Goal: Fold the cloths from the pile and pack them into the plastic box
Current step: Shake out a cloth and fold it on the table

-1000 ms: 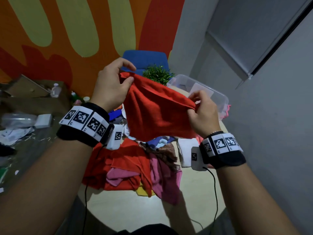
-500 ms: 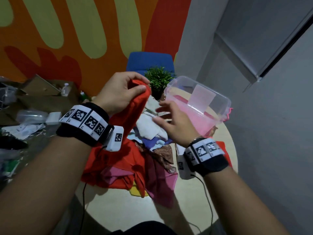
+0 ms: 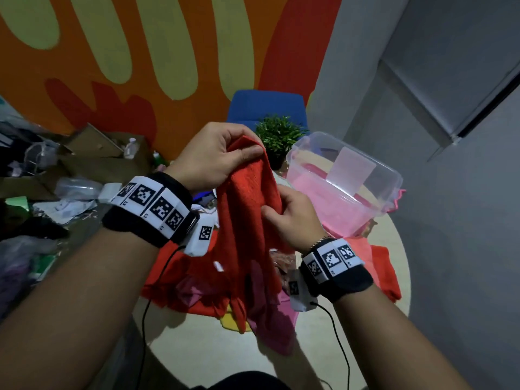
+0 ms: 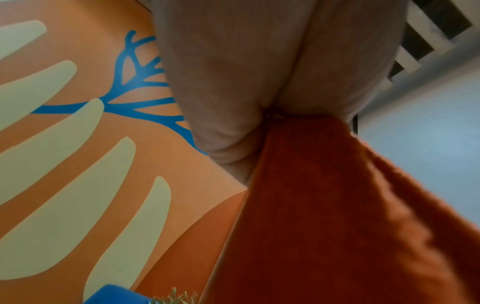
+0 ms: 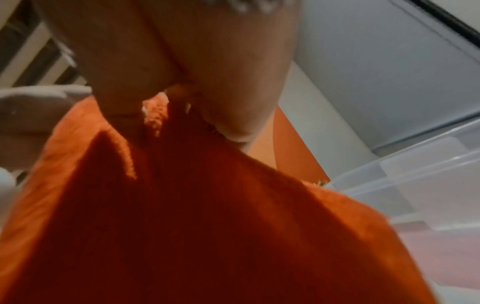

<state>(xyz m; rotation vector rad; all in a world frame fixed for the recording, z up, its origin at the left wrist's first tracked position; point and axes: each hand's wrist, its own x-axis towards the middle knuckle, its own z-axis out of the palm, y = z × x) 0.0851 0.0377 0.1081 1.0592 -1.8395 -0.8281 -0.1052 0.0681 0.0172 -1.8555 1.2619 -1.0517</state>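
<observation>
While left hand [image 3: 213, 156] pinches the red terry cloth [image 3: 247, 220] by its top edge, letting it hang straight over the pile of coloured cloths [image 3: 202, 291] on the round desk [image 3: 213, 350], right hand [image 3: 292, 215] fingers curl round its right edge midway, prob. to fold it; clear plastic box [image 3: 363, 192] waits far right.

both hands raised, left hand [image 3: 213, 156] above right hand [image 3: 292, 218], fingers pinched shut.

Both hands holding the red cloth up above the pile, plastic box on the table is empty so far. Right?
Not quite. The plastic box is not empty: the head view shows pink cloth already inside it. The rest holds: the left hand pinches the red cloth at its top and the right hand grips it lower down, above the pile.
</observation>
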